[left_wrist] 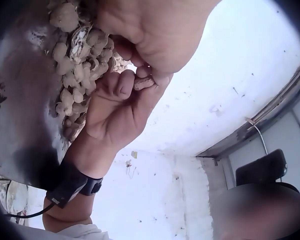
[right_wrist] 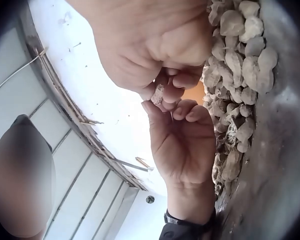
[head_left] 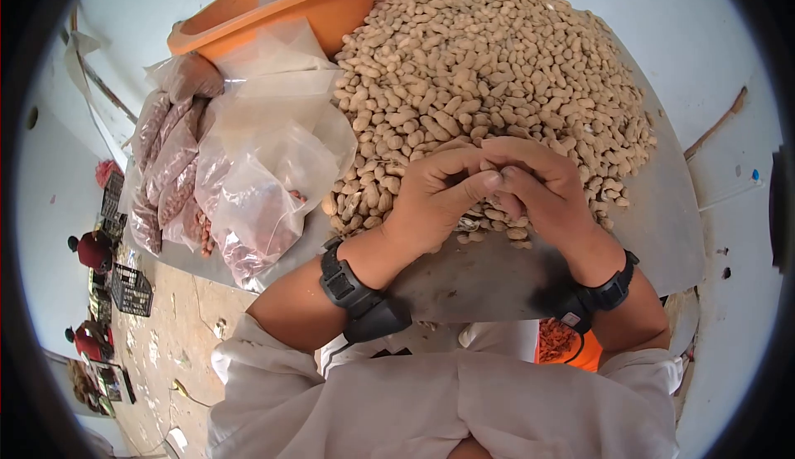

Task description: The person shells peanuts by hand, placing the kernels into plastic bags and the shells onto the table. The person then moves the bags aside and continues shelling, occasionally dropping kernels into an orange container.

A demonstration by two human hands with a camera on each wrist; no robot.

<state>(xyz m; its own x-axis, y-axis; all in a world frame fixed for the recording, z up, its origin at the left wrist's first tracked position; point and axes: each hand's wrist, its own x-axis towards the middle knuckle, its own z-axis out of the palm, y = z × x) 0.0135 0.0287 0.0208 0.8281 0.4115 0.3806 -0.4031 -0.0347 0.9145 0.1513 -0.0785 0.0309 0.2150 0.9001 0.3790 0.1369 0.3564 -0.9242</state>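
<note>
My left hand (head_left: 443, 184) and right hand (head_left: 542, 184) meet at the fingertips over the near edge of a heap of unshelled peanuts (head_left: 497, 61). Between them is a single peanut (left_wrist: 143, 83), small and pale brown in the left wrist view. The right thumb and fingers pinch it, and the left fingertips grip its other end. In the right wrist view the rough peanut (right_wrist: 158, 95) shows between both hands' fingertips. From the head camera, the fingers hide it. Curled fingers of both hands close in around it.
The heap covers much of a grey metal table (head_left: 489, 281). To its left lie clear plastic bags (head_left: 265, 161) and filled bags of reddish kernels (head_left: 170, 161). An orange basin (head_left: 281, 12) stands behind them. Below the table's edge sits an orange container (head_left: 588, 351) of reddish skins.
</note>
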